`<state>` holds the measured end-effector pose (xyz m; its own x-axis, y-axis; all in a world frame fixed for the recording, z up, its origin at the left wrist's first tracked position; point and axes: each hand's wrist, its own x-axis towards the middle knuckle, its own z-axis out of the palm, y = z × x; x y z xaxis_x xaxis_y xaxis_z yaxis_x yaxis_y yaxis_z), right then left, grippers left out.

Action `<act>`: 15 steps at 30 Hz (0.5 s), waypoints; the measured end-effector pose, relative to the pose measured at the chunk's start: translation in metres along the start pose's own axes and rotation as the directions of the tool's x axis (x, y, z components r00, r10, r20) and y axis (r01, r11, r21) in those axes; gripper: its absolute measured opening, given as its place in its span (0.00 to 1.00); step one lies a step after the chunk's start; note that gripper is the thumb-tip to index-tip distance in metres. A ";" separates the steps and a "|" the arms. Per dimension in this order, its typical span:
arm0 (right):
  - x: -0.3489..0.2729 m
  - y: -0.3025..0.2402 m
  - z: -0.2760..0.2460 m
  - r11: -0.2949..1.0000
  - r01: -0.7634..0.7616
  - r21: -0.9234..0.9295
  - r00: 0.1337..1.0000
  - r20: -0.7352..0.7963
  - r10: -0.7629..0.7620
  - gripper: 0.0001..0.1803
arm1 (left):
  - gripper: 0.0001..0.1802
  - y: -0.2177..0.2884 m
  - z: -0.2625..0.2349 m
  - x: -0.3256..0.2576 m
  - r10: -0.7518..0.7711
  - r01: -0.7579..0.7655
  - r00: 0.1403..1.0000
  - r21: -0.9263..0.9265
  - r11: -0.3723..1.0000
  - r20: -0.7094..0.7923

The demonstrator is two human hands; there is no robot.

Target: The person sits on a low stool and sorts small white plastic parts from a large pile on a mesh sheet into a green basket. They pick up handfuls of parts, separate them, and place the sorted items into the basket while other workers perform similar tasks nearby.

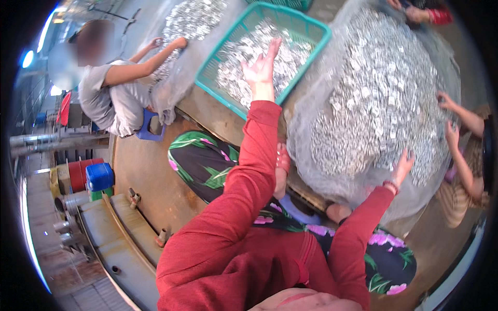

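Observation:
My left hand (260,66) reaches over a teal plastic basket (222,98), palm turned up and fingers spread, holding nothing. The basket contains a heap of small silvery metal pieces (236,72). My right hand (402,167), with a red band at its wrist, is at the near right part of a large pile of similar small metal pieces (363,103). Its fingers are curled together; what they hold is too small to make out. The pile lies on a clear plastic sheet (306,173).
Across the pile, another person's hands (452,119) work at the right; further hands (415,14) show at the far edge. On the left, a seated person (111,88) handles another metal heap (192,20). A blue container (99,177) and metal equipment (124,223) stand at left.

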<state>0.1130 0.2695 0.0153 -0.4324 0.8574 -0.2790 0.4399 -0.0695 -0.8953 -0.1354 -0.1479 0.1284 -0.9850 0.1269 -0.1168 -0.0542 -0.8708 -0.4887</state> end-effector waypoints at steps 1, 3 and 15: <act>0.014 0.018 -0.006 0.996 0.002 -0.091 1.000 0.005 -0.002 0.38 | 0.42 -0.019 -0.017 -0.001 -0.015 0.027 0.995 0.134 0.991 -0.095; 0.024 0.037 -0.006 0.965 0.005 -0.263 0.999 0.033 0.004 0.46 | 0.37 -0.050 -0.069 -0.007 -0.298 0.337 0.941 0.453 0.825 -0.158; -0.085 0.021 0.121 0.721 0.555 -0.415 0.822 0.408 -0.398 0.29 | 0.31 -0.104 -0.229 -0.023 -0.493 -0.438 0.860 0.302 -0.847 -0.135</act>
<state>0.0640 0.1337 -0.0219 -0.8515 0.5242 -0.0142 0.4033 0.6374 -0.6566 -0.0696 0.0482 -0.0157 -0.7979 0.6023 0.0241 0.4282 0.5381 0.7260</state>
